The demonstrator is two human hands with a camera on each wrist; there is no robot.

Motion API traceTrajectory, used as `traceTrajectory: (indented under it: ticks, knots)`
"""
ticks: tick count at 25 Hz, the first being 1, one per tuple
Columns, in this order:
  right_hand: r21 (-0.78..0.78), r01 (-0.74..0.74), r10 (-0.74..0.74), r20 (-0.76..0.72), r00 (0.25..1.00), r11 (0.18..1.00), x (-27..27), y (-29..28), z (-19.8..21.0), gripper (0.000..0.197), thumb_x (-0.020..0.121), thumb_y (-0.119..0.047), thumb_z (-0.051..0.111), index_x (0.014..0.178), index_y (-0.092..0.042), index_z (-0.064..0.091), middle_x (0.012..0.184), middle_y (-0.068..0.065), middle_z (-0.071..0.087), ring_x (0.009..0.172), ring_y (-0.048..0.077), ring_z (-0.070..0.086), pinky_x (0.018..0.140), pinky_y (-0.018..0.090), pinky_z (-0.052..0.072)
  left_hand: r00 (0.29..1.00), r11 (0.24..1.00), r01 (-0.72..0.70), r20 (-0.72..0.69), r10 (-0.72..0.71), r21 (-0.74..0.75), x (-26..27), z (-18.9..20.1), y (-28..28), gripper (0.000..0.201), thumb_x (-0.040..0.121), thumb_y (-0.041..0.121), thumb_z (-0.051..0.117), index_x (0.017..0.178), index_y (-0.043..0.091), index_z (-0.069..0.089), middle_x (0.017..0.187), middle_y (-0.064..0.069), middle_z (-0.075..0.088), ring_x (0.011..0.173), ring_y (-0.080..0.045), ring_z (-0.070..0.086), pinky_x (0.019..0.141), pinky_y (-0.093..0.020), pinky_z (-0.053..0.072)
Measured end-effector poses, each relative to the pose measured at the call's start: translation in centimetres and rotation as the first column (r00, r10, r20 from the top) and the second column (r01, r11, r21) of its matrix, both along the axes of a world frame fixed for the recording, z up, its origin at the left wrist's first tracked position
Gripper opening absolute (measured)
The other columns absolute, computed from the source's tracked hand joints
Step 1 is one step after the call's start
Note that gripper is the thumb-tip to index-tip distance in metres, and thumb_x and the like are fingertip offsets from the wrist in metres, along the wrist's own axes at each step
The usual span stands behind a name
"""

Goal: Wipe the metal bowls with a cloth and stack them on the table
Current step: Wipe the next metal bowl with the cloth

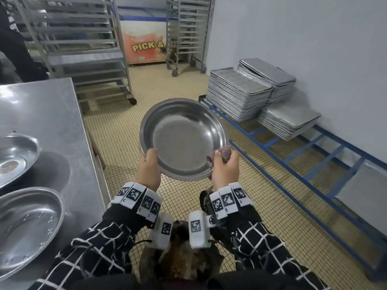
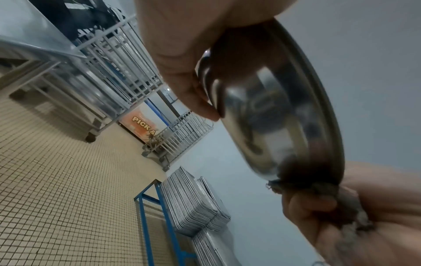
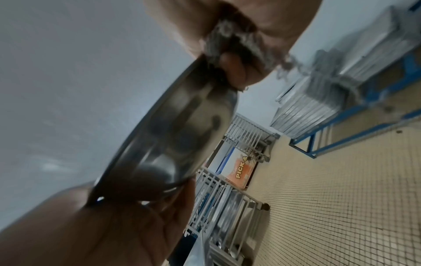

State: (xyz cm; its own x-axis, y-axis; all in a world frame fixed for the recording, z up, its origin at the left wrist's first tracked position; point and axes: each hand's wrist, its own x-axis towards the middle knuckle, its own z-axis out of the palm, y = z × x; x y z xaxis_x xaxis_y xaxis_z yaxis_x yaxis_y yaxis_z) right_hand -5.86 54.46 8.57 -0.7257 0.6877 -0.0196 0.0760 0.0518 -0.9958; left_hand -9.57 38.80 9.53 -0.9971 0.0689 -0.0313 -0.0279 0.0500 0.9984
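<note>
Above tiled floor [image 1: 146, 84], bowl [image 1: 182, 139] in curled left hand [image 1: 149, 170]; cloth [image 1: 219, 153] bunched in right hand [image 1: 225, 170].

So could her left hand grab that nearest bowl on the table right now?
Probably not yet: the left hand grips the held bowl. Nothing blocks the nearest bowl on the table.

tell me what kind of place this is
Probably a commercial kitchen or bakery back room: stacks of metal baking trays along the wall, wheeled tray racks, and a steel table with large metal bowls.
</note>
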Motion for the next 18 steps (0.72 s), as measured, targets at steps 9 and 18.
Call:
traceTrajectory:
  ticks: [9, 18]
  knots:
    - [0.295, -0.358, 0.315, 0.184, 0.931, 0.886, 0.1, 6.0, 2.5, 0.01, 0.094, -0.03, 0.055, 0.1, -0.022, 0.057, 0.095, -0.002, 0.064, 0.085, 0.013, 0.064, 0.071, 0.025, 0.051, 0.922, 0.848, 0.34, 0.031, -0.385, 0.405, -2.5, -1.1, -3.3, 0.047, 0.093, 0.049, 0.043, 0.119, 0.014, 0.06, 0.105, -0.008, 0.068, 0.094, -0.026, 0.065, 0.078, -0.045, 0.054]
    - [0.108, -0.038, 0.036, 0.018, 0.999, 0.993, 0.3, 1.3, 1.4, 0.016, 0.097, -0.03, 0.049, 0.105, -0.016, 0.049, 0.087, -0.011, 0.055, 0.074, -0.002, 0.055, 0.049, 0.009, 0.042, 0.997, 0.998, 0.025, 0.066, -0.029, 0.055, -1.2, -0.7, -1.0, 0.048, 0.078, 0.058, 0.035, 0.095, 0.022, 0.061, 0.105, -0.017, 0.064, 0.101, -0.036, 0.059, 0.096, -0.057, 0.045]
